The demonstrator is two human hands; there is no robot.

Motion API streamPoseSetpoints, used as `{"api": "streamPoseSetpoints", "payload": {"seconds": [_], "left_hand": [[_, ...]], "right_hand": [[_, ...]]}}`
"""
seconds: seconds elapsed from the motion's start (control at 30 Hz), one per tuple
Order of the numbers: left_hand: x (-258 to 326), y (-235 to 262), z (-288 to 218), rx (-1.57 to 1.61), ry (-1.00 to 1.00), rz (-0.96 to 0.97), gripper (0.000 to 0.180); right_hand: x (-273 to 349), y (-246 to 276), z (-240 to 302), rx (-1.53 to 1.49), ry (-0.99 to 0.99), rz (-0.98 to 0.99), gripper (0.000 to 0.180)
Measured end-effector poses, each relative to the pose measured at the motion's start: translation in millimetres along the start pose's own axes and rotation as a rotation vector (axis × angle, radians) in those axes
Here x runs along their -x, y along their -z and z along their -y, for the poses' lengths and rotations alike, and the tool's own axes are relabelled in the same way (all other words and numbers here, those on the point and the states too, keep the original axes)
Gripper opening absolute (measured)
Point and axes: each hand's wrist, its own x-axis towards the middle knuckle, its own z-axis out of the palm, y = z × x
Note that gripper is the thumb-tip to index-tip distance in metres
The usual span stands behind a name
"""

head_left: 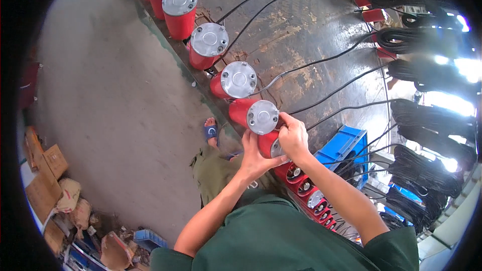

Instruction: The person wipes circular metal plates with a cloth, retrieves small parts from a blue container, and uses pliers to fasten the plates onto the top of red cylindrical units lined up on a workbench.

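A row of red cylinders with grey metal caps stands along the bench edge. My left hand [254,158] is wrapped round the side of one red cylinder [266,142], its thumb near the rim of the grey cap [276,146]. On the far side of that cap, my right hand [294,139] has its fingers curled and pressed together at the rim. Whatever those fingers hold is hidden. Just beyond stands another capped cylinder [263,117], close to my right fingertips. Nearer my body, several cylinders [294,172] are uncapped, with inner parts showing.
Black cables [326,60] run from the cylinders across the worn bench [281,25] to coiled bundles [427,125] at the right. A blue crate [341,145] sits right of my hands. Cardboard [46,183] lies on the floor [115,95] at left.
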Motion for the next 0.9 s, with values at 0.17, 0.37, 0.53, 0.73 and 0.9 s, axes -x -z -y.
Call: {"api": "streamPoseSetpoints", "payload": {"seconds": [0.17, 0.37, 0.53, 0.73, 0.9], "left_hand": [[-1, -1, -1, 0.053, 0.013, 0.028, 0.131], [-5, -8, 2, 0.38, 0.107, 0.043, 0.133], [2, -5, 4, 0.158, 0.022, -0.031, 0.129], [-2, -7, 5, 0.426, 0.087, 0.057, 0.131], [-3, -8, 7, 0.322, 0.06, 0.028, 0.132]], "right_hand": [[-1, -1, -4, 0.009, 0.075, 0.034, 0.039], [-9, 2, -11, 0.033, -0.056, 0.201, 0.036], [3, -5, -2, 0.081, 0.212, -0.119, 0.028], [-9, -3, -7, 0.038, 0.011, 0.138, 0.027], [-3, -3, -5, 0.115, -0.047, 0.045, 0.032]]}}
